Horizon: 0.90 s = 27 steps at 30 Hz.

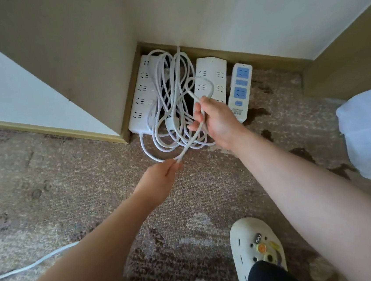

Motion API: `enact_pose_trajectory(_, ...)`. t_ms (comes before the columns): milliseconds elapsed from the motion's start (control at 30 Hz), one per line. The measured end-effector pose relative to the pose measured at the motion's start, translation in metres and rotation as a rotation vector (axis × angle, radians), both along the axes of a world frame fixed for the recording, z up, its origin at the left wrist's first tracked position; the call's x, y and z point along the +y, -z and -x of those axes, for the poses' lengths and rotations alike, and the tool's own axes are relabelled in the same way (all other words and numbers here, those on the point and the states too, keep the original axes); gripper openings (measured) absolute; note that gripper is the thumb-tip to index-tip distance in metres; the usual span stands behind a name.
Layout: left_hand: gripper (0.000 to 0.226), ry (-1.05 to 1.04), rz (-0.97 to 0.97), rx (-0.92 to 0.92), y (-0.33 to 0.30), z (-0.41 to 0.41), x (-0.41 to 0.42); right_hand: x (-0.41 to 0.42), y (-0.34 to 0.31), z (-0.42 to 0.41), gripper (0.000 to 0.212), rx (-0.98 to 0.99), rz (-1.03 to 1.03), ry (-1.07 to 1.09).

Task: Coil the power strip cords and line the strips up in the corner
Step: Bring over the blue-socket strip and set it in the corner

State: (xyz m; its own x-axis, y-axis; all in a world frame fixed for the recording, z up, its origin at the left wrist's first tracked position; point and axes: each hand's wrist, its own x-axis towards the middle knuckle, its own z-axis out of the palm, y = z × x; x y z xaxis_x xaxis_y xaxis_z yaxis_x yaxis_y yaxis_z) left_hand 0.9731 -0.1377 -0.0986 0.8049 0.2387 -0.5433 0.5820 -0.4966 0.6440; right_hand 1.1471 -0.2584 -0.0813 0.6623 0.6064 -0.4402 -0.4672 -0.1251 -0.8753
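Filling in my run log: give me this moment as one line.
left hand: pinches cord | right hand: grips cord loops | three strips side by side in corner | coiling unfinished

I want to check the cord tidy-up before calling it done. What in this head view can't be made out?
- Middle of the left power strip: covered by the cord bundle, so which strip each cord belongs to is unclear.
- Lower end of the middle power strip: behind the right hand.
- Loose cord on the carpet: cut off by the left edge.
- Label on the blue-socket strip: too small to read.
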Motion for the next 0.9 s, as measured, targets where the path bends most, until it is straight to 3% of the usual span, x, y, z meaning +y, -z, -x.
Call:
enact_pose_trajectory(100,0.020,0.071,-0.069,0.067,0.014,0.041,0.020,-0.006,-0.009,-0.027,0.033,-0.001,-0.002,0.120)
enact_pose_trajectory(233,0.022,0.014,-0.066,0.061,0.012,0.044,0.026,-0.009,-0.007,-0.039,0.033,-0.142,0.126,0.192)
enact_pose_trajectory(400,0.030,0.270,-0.258,-0.016,-0.008,-0.010,0.001,-0.006,-0.004,-0.019,0.036,-0.433,0.267,-0.003)
enact_pose_trajectory(500,0.031,0.378,-0.221,-0.021,-0.011,-0.022,-0.010,-0.007,-0.001,-0.010,0.038,-0.578,0.342,-0.060)
enact_pose_trajectory(633,0.027,0.351,-0.081,0.073,0.001,0.020,0.011,-0.019,-0.002,-0.026,0.037,-0.722,0.395,-0.021)
enact_pose_trajectory(800,0.021,0.310,-0.303,0.192,0.004,0.068,0.076,-0.040,0.008,-0.043,0.032,-0.894,0.499,-0.023)
enact_pose_trajectory(900,0.024,0.254,-0.374,0.344,-0.007,0.072,0.103,-0.046,0.014,-0.041,0.036,-0.873,0.522,-0.003)
